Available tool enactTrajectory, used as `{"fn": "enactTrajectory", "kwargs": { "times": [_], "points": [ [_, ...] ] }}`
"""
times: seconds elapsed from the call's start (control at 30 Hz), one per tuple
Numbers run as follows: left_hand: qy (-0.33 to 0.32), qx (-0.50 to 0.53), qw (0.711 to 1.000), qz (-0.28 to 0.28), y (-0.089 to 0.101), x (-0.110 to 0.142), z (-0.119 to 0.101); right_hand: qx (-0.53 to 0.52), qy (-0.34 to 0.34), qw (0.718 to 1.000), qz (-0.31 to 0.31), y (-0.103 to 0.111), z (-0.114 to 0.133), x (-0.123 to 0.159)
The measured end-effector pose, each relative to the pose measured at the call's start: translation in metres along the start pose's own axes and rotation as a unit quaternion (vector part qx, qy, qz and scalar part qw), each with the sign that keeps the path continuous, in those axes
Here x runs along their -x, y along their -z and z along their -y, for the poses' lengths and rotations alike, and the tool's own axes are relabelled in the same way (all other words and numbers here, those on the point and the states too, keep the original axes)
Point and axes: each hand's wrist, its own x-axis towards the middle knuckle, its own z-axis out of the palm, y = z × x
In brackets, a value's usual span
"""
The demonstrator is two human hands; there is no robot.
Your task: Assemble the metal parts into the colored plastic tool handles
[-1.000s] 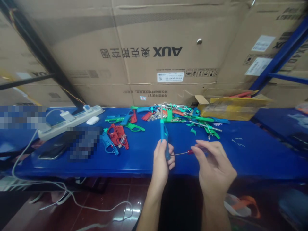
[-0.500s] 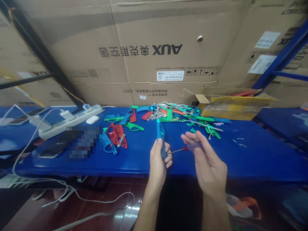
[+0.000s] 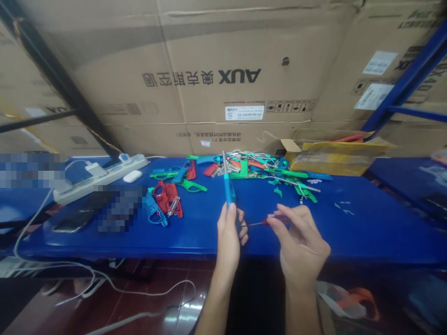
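Observation:
My left hand [image 3: 232, 228] is closed round the lower end of a blue long-nosed lighter [image 3: 229, 190], whose metal tube points away from me. In my right hand [image 3: 300, 242] the handle of a screwdriver [image 3: 256, 224] is pinched between thumb and fingers. Its thin shaft runs left to the side of the lighter's grip; the fingers there hide the tip. Beyond my hands lies a pile of green, blue and red lighter parts with metal tubes and wires [image 3: 244, 168]. To the left are red casing halves [image 3: 169, 197] and a blue casing half [image 3: 153, 208].
An opened cardboard box with yellow tape [image 3: 331, 160] stands at the back right of the blue table [image 3: 209, 237]. A white power strip [image 3: 104, 177], an earbud case [image 3: 132, 176] and a dark phone [image 3: 71, 221] lie on the left. Large cartons [image 3: 209, 42] form the back wall.
My right hand's fingers have closed from a loose, spread pose to a pinch on the screwdriver handle. My left hand still holds the lighter, almost unmoved. The view has shifted slightly.

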Motion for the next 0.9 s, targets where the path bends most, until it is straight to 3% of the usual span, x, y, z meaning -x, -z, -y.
{"fn": "enactTrajectory", "kwargs": {
  "times": [0.07, 0.2, 0.4, 0.57, 0.73, 0.9],
  "points": [
    [0.001, -0.026, 0.999, -0.023, -0.001, 0.001, 0.002, 0.028, -0.002, 1.000, -0.003, -0.001, 0.000, 0.000],
    [-0.007, -0.012, 1.000, -0.024, 0.000, 0.000, 0.004, 0.003, -0.058, 0.995, 0.077, 0.000, 0.003, 0.001],
    [-0.024, 0.003, 1.000, -0.008, 0.002, -0.003, 0.004, -0.012, -0.023, 0.999, -0.046, -0.007, -0.005, 0.005],
    [-0.007, 0.054, 0.998, -0.019, 0.001, -0.001, -0.002, -0.046, -0.094, 0.994, 0.040, -0.004, -0.013, 0.005],
    [0.008, 0.071, 0.997, -0.028, 0.000, -0.003, -0.005, -0.061, -0.050, 0.997, 0.001, -0.001, -0.017, 0.005],
    [0.002, 0.063, 0.998, -0.021, 0.000, -0.004, -0.004, -0.057, -0.086, 0.995, 0.002, -0.005, -0.020, 0.008]
  ]
}}
